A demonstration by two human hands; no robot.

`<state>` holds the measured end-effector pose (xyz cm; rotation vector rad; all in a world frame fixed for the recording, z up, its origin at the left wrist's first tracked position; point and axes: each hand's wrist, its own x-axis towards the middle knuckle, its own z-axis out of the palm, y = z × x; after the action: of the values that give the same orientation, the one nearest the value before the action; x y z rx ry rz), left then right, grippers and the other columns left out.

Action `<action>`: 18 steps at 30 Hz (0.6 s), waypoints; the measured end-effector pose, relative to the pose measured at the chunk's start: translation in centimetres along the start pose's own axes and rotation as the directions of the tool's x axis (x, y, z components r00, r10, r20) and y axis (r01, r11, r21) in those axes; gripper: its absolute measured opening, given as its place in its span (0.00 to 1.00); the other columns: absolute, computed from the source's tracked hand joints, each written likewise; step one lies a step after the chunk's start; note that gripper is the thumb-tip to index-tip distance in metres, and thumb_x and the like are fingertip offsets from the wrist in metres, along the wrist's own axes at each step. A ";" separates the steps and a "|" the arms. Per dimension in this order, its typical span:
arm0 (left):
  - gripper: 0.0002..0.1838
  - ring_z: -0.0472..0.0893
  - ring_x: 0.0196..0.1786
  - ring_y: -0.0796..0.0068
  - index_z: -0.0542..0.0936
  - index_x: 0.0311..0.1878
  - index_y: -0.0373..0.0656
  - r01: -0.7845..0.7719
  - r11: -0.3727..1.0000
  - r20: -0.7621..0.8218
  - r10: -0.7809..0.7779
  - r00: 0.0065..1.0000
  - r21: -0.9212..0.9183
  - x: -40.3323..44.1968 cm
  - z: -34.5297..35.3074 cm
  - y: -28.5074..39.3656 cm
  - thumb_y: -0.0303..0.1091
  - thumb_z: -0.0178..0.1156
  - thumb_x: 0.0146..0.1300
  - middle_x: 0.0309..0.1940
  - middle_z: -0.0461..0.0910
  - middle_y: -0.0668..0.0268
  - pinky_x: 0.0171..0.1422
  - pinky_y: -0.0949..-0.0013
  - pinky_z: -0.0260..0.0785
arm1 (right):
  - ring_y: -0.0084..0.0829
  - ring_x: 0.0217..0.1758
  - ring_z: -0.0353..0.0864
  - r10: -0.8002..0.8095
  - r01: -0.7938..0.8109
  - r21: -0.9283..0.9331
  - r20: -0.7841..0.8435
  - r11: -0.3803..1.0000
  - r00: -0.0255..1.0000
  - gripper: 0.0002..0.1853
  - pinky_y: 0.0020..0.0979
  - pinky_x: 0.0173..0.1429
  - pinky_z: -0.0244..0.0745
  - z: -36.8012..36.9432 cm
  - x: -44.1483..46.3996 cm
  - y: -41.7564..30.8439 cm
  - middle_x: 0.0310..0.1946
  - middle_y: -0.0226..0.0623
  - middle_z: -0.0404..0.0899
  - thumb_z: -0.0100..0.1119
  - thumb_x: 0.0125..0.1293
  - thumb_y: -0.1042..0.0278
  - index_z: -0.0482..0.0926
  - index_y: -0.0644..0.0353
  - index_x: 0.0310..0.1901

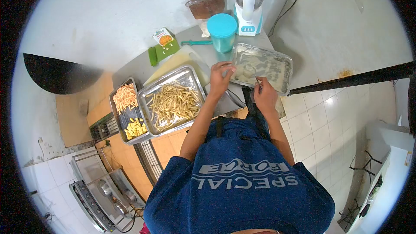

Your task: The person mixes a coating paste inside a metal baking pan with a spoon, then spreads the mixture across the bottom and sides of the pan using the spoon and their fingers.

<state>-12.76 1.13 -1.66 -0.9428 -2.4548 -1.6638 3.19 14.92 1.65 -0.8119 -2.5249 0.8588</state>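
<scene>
A metal tray (284,67) with a pale, floury-looking coating stands at the right end of the counter. My left hand (222,78) is closed on its left rim, thumb and fingers at the edge. In my right hand (265,97) I grip the handle of a spoon (249,70), its bowl down in the pale layer. Just left of my left hand is a larger metal tray (197,78) of thin-cut sticks (173,104), brownish green. What lies under my right palm is hidden.
Left, a narrow tray (135,123) holds orange strips (125,97) and yellow pieces (135,128). Behind are a cutting board (190,58), a green packet (167,50), a turquoise lidded container (223,32) and a blender (249,6). A dark bar (346,80) juts out right.
</scene>
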 end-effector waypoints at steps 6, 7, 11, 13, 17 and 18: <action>0.05 0.82 0.50 0.59 0.88 0.39 0.44 0.040 0.999 -0.011 -0.040 0.999 0.035 -0.2 -0.3 -0.7 0.33 0.68 0.62 0.45 0.86 0.59 0.60 0.61 0.71 | 0.54 0.40 0.85 0.054 -0.050 -0.041 0.085 0.998 0.995 0.12 0.51 0.44 0.78 -0.1 -0.1 0.5 0.35 0.49 0.86 0.58 0.68 0.63 0.78 0.54 0.51; 0.05 0.83 0.48 0.60 0.88 0.38 0.42 0.074 0.997 -0.007 -0.074 0.997 0.000 -0.2 -0.2 -0.9 0.32 0.68 0.62 0.44 0.86 0.58 0.58 0.62 0.72 | 0.54 0.40 0.85 0.053 -0.049 -0.043 0.084 0.998 0.995 0.12 0.51 0.44 0.78 -0.1 -0.2 0.6 0.35 0.49 0.86 0.58 0.68 0.63 0.78 0.54 0.51; 0.07 0.83 0.48 0.57 0.87 0.33 0.40 0.179 0.942 -0.078 -0.209 0.975 -0.285 -0.2 1.0 -1.9 0.34 0.70 0.59 0.44 0.87 0.60 0.58 0.61 0.71 | 0.55 0.39 0.85 0.044 -0.043 -0.009 0.091 0.999 0.995 0.13 0.51 0.44 0.78 -0.2 -0.4 0.6 0.34 0.51 0.85 0.58 0.67 0.64 0.78 0.54 0.51; 0.08 0.84 0.48 0.59 0.87 0.36 0.40 0.256 0.873 -0.045 -0.301 0.953 -0.415 -0.3 0.9 -1.4 0.34 0.71 0.58 0.44 0.87 0.58 0.56 0.64 0.72 | 0.55 0.39 0.85 0.036 -0.037 0.003 0.090 0.999 0.995 0.13 0.52 0.44 0.78 -0.3 -0.3 0.5 0.34 0.51 0.85 0.58 0.67 0.64 0.78 0.54 0.51; 0.09 0.85 0.48 0.61 0.88 0.37 0.40 0.262 0.952 0.022 -0.262 0.965 -0.160 -0.5 -0.2 -1.6 0.35 0.71 0.59 0.46 0.87 0.57 0.54 0.66 0.74 | 0.54 0.39 0.85 0.062 -0.062 -0.006 0.136 0.998 0.989 0.13 0.52 0.43 0.78 -0.3 0.3 0.5 0.33 0.49 0.85 0.58 0.67 0.63 0.77 0.53 0.51; 0.12 0.85 0.47 0.61 0.87 0.43 0.40 0.298 0.944 -0.002 -0.301 0.954 -0.143 -0.5 -0.2 -1.7 0.36 0.72 0.58 0.46 0.87 0.57 0.53 0.65 0.75 | 0.53 0.39 0.85 0.076 -0.073 -0.024 0.171 0.997 0.982 0.13 0.51 0.42 0.78 -0.3 0.6 0.7 0.33 0.48 0.85 0.58 0.67 0.63 0.77 0.51 0.51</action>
<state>-13.22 0.26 -3.12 -0.5737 -2.5994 -1.9479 3.10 15.88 1.50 -0.8782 -2.6691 0.9704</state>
